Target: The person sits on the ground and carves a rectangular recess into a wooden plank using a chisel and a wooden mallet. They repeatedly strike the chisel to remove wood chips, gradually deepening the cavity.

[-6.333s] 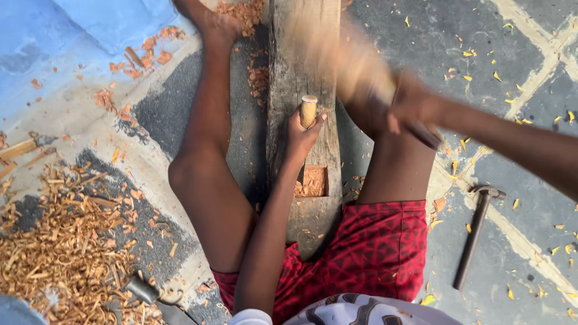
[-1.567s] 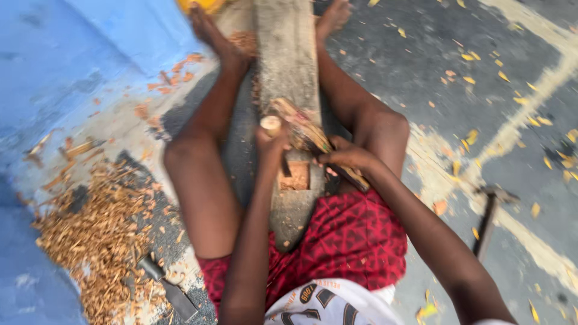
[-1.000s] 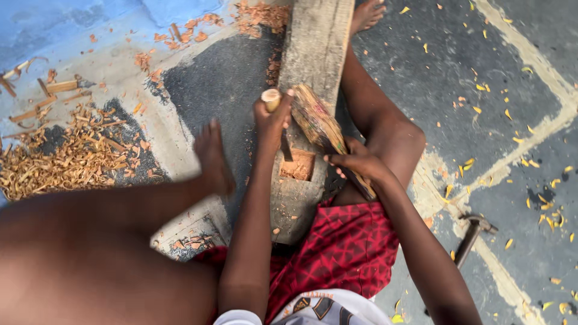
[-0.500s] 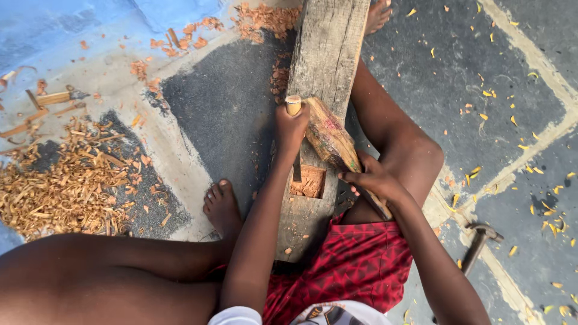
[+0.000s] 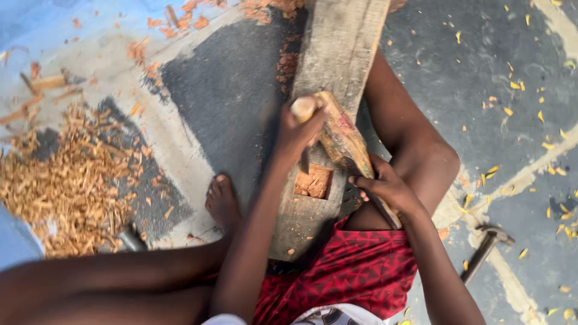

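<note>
A grey wooden plank [image 5: 343, 54] lies on the ground, running away from me along my right leg, with a rectangular mortise hole [image 5: 313, 180] cut near its close end. My left hand [image 5: 298, 129] grips the pale wooden handle of a chisel [image 5: 303, 111] standing just above the hole. My right hand [image 5: 385, 186] holds the handle of a worn wooden mallet [image 5: 343, 135], whose head rests against the chisel handle.
A heap of wood shavings [image 5: 66, 180] covers the ground at left, with scrap sticks [image 5: 42, 84] beyond it. A metal claw hammer [image 5: 487, 247] lies on the dark floor at right. My left foot [image 5: 223, 201] rests beside the plank.
My left leg has bent and swung in, so the foot now sits close by the plank. The mallet head has come down against the chisel handle.
</note>
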